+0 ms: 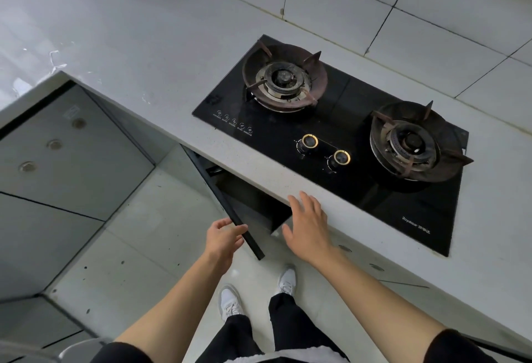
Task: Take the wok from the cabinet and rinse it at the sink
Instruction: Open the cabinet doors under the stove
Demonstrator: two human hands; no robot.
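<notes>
Left hand curls around the open cabinet door edge; right hand spread wide, empty, by the counter edge.

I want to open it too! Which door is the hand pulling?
Find the black stove in the grey counter. Just under its near-left corner, one cabinet door swings out, the left hand on its dark edge. The doors around it stay shut.

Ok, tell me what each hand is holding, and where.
The left hand grips the open cabinet door by its top edge. The right hand is open, holding nothing.
</notes>
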